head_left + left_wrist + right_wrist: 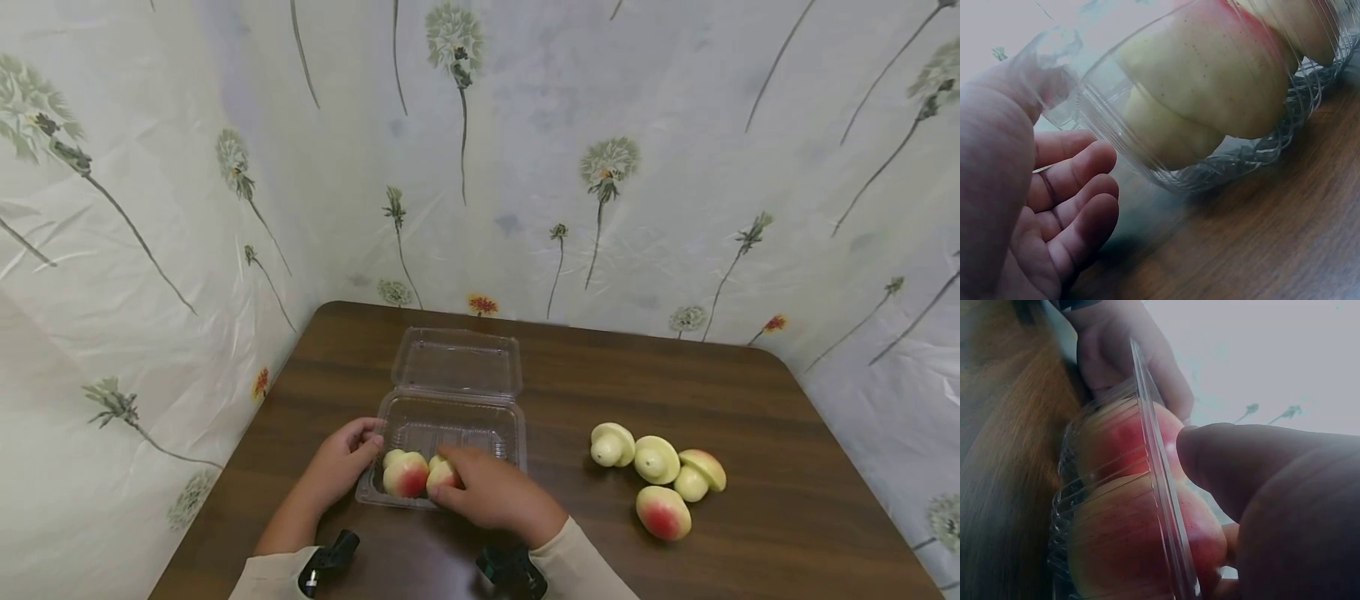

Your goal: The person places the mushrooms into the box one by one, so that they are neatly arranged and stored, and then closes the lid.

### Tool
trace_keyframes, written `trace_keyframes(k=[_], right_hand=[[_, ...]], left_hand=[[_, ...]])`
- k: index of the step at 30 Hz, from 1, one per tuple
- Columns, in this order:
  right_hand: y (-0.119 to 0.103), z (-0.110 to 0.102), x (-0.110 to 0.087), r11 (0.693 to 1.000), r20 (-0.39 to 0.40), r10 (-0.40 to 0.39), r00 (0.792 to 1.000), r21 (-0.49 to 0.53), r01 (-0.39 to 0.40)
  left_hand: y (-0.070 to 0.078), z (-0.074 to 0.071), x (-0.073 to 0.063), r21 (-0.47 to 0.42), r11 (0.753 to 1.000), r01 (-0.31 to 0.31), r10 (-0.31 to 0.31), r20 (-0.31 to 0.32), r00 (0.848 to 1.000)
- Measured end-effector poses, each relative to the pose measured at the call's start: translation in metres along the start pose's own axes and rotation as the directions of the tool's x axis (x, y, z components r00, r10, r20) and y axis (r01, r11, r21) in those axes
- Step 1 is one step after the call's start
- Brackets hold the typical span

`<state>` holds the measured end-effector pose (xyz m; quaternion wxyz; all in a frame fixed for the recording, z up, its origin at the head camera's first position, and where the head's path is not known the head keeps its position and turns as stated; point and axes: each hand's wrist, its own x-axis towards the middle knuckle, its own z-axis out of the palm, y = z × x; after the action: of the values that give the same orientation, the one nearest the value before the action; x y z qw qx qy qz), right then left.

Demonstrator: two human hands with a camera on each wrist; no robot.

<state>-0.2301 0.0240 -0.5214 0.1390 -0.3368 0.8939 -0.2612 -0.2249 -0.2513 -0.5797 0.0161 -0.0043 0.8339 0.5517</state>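
A clear plastic clamshell container (401,406) lies unfolded on the table, its lid (457,360) tipped back away from me. My left hand (341,458) holds its left side, thumb over the rim and the other fingers loosely bent outside the wall. Inside, at the front left, sits a mushroom-shaped piece (406,475), pale yellow with a red-blushed cap. Beside it, my right hand (491,492) grips a second such piece (441,472) from above, thumb at the front. In the right wrist view, this held piece (1122,537) shows through the container wall.
Several more mushroom-shaped pieces stand to the right: one at the left (612,445), one in the middle (656,460), a tilted one (699,474) and a cap-up one (663,513). The dark wooden table (555,550) meets a flower-printed covering (525,167) behind.
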Motion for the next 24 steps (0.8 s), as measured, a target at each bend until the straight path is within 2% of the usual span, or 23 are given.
trace_keyframes(k=[12,18,21,24], right_hand=[[0.001,0.001,-0.004,1.0,-0.06,0.006,0.998,-0.001,-0.006],[-0.001,-0.004,-0.011,0.996,-0.134,-0.026,0.991,0.084,0.038],[0.0,-0.005,-0.019,0.991,-0.202,-0.036,0.979,0.119,0.061],[0.003,-0.003,-0.03,0.988,-0.322,-0.065,0.945,0.111,0.106]], left_hand=[[0.002,-0.001,0.001,0.001,1.0,-0.004,0.004,0.004,1.0],[0.005,-0.001,0.001,-0.008,1.0,-0.005,0.005,0.007,1.0],[0.003,-0.001,0.0,-0.01,1.0,-0.007,0.007,0.016,1.0],[0.001,-0.002,-0.002,-0.001,1.0,-0.005,0.005,0.012,1.0]])
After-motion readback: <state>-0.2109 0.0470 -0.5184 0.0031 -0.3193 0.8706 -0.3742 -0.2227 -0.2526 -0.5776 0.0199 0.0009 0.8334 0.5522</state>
